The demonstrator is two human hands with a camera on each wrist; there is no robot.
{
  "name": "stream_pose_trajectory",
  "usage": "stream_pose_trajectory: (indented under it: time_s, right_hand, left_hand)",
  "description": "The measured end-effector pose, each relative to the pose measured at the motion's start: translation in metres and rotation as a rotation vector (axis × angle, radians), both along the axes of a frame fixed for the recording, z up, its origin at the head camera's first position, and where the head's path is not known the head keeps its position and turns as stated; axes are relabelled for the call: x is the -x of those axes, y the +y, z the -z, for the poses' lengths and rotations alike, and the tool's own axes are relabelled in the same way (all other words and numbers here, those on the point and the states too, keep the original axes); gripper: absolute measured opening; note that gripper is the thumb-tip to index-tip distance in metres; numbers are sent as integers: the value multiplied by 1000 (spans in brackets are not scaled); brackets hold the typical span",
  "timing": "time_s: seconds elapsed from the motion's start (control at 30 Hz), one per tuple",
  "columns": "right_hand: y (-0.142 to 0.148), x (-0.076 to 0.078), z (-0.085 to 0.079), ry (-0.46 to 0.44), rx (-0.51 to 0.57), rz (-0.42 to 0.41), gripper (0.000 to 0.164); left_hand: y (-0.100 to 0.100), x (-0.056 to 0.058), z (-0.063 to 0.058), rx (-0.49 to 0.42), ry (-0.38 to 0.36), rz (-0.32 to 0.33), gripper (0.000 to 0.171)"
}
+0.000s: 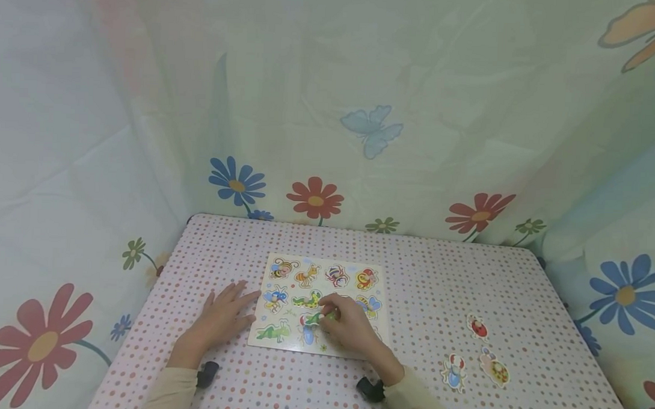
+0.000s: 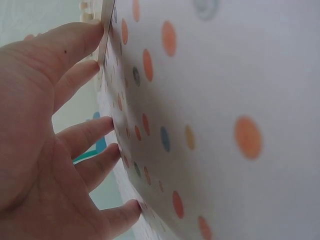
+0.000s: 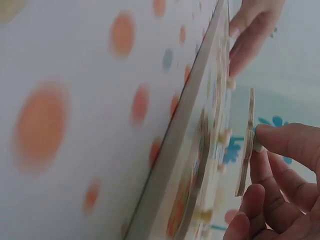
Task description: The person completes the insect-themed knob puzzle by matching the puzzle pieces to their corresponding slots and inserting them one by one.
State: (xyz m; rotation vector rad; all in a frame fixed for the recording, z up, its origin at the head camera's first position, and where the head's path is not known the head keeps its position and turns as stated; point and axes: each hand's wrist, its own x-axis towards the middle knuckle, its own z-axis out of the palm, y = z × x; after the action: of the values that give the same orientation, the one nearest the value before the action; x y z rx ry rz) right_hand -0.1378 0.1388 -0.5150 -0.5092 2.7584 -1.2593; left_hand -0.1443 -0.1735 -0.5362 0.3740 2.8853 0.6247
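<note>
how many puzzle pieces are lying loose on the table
3, right of the board: a red ladybug piece at back, a blue beetle piece front left, a yellowish piece front right.

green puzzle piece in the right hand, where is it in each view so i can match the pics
Head: the green puzzle piece is below centre, pinched by the right hand over the puzzle board.
Left wrist: not in the picture.
Right wrist: edge-on, right of centre, in that hand's pinch.
Shared landmark: the puzzle board, lower middle in head, a thin strip at top, left of centre, in left wrist, a diagonal in right wrist.
</note>
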Motion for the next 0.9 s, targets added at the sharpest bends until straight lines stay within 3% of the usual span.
stream_pose_trajectory:
  time_s: [0.27, 0.5, 0.9]
  right_hand:
    - [-40, 2, 1, 13, 43, -109, 30]
    - [-68, 1, 2, -25, 40, -140, 27]
    - [-85, 1, 8, -59, -9, -184, 27]
  left_hand:
    - [-1, 2, 4, -3, -5, -3, 56]
    - [-2, 2, 4, 8, 3, 9, 56]
    - [-1, 0, 0, 17, 15, 13, 56]
